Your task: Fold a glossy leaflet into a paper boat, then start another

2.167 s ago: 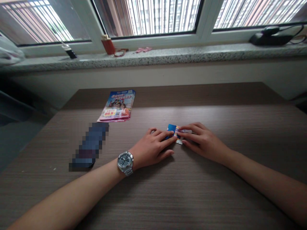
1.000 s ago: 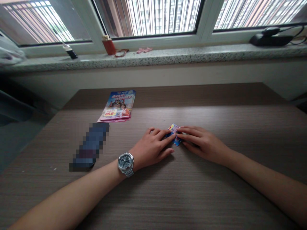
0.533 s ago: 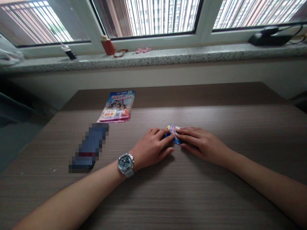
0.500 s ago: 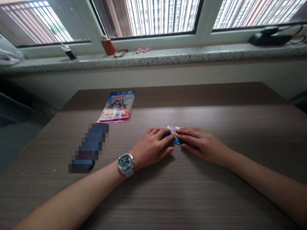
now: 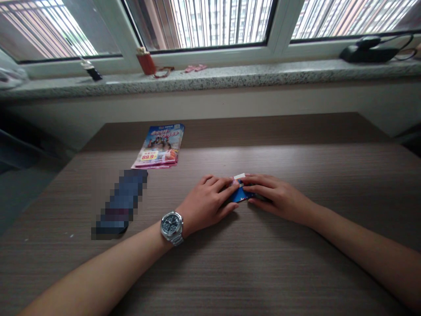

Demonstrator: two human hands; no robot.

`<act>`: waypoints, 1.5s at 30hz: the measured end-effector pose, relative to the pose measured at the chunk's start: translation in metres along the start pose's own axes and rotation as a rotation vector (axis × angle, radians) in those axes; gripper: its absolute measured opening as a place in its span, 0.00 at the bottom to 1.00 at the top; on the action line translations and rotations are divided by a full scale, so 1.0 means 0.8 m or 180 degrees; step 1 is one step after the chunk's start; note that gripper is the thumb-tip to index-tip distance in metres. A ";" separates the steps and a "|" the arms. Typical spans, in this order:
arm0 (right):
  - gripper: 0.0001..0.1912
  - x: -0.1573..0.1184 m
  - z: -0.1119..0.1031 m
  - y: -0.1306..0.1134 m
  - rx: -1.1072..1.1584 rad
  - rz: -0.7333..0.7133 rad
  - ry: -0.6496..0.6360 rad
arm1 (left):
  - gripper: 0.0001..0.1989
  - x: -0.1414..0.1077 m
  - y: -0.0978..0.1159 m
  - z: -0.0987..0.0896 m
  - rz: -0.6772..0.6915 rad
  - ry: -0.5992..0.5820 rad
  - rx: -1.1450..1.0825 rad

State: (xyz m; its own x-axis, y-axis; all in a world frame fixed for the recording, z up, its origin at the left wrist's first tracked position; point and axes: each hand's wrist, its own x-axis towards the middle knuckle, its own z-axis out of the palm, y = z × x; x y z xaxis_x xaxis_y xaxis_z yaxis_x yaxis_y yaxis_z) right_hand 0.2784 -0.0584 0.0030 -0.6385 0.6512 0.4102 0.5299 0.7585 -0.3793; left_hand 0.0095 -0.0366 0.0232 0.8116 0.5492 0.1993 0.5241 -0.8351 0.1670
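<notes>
A small folded leaflet point(image 5: 242, 194) in blue, pink and white lies flat on the table between my hands. My left hand point(image 5: 212, 197), with a steel watch point(image 5: 172, 224) at its wrist, holds down its left side, the thumb by the near edge and the fingers over the top. On the right side, my right hand point(image 5: 276, 193) has its fingertips on the leaflet and its thumb by the near edge. Both hands hide much of the paper.
A stack of printed leaflets point(image 5: 161, 145) lies at the back left of the wooden table point(image 5: 217, 272). Nearer is a dark, pixelated flat object point(image 5: 123, 202). A red bottle-like item point(image 5: 146, 63) and a black device with a cable point(image 5: 368, 52) stand on the stone windowsill point(image 5: 256, 79).
The leaflet between my hands now shows a larger plain blue area and a white strip at its top. My hands stay almost in place.
</notes>
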 end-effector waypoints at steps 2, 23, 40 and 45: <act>0.15 0.000 0.000 0.000 -0.0066 -0.0015 0.0048 | 0.25 0.001 0.002 -0.001 -0.0046 -0.0002 0.0050; 0.10 -0.001 -0.005 -0.004 -0.0062 0.0099 0.0013 | 0.17 0.001 -0.012 0.008 0.0169 0.0280 -0.0006; 0.06 0.004 0.000 -0.003 0.0175 0.0219 0.0152 | 0.12 0.004 -0.012 0.005 -0.0098 0.0427 -0.0222; 0.06 0.006 0.002 -0.004 0.0282 0.0377 0.0227 | 0.11 0.005 -0.012 0.006 -0.0132 0.0470 -0.0343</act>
State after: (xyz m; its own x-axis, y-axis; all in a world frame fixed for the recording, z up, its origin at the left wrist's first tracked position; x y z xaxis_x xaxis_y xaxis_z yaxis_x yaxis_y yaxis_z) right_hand 0.2729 -0.0579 0.0049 -0.5315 0.7385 0.4148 0.5458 0.6731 -0.4990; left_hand 0.0090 -0.0263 0.0181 0.7389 0.5883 0.3285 0.5192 -0.8079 0.2789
